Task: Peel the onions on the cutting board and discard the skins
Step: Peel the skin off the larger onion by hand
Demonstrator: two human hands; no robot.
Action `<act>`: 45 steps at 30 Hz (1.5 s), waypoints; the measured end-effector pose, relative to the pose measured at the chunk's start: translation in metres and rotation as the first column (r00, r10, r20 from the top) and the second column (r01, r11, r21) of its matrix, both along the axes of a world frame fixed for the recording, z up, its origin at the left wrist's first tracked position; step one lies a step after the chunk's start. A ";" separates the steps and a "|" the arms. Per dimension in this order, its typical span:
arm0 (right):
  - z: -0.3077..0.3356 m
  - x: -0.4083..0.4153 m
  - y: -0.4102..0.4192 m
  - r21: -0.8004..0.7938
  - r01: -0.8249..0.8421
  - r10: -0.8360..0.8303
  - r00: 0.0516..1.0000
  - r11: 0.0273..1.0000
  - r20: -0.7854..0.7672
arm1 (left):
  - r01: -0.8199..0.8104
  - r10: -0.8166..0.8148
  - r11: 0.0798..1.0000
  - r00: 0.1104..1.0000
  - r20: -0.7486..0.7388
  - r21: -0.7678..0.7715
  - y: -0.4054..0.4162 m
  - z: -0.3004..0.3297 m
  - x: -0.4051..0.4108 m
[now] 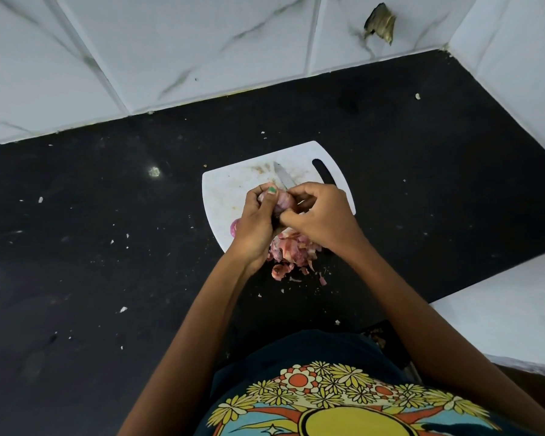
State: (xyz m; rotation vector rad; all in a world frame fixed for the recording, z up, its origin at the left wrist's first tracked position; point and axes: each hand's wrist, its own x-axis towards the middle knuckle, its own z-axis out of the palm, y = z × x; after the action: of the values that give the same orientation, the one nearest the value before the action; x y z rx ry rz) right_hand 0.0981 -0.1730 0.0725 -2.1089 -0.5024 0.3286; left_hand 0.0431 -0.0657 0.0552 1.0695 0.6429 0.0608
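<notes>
We hold an onion [282, 201] over the middle of the white cutting board [230, 196]. Our left hand [255, 225] curls around it, and our right hand [320, 215] pinches its skin. Peeled skins [291, 250] pile at the board's near edge, a knife [283, 176] lies by its far edge.

both hands meet, left hand [258, 215] and right hand [320, 215] curled, fingertips together.

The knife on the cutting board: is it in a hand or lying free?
Lying free. The knife rests on the cutting board, blade showing beyond the fingers; both hands are on the onion.
</notes>
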 end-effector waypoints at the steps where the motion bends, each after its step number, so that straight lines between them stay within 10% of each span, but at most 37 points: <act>1: -0.001 0.001 -0.001 0.012 0.009 -0.009 1.000 1.000 -0.005 | -0.015 0.015 1.000 1.000 0.001 -0.023 0.001 0.000 0.000; 45: -0.005 -0.006 0.005 0.080 0.020 -0.022 0.999 0.997 0.033 | -0.010 0.007 0.996 1.000 -0.029 -0.094 0.008 -0.016 0.003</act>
State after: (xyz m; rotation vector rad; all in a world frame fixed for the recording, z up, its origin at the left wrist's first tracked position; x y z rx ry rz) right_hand 0.0916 -0.1685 0.0677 -2.0438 -0.5047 0.2576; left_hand 0.0459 -0.0577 0.0390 0.9780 0.6703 0.0223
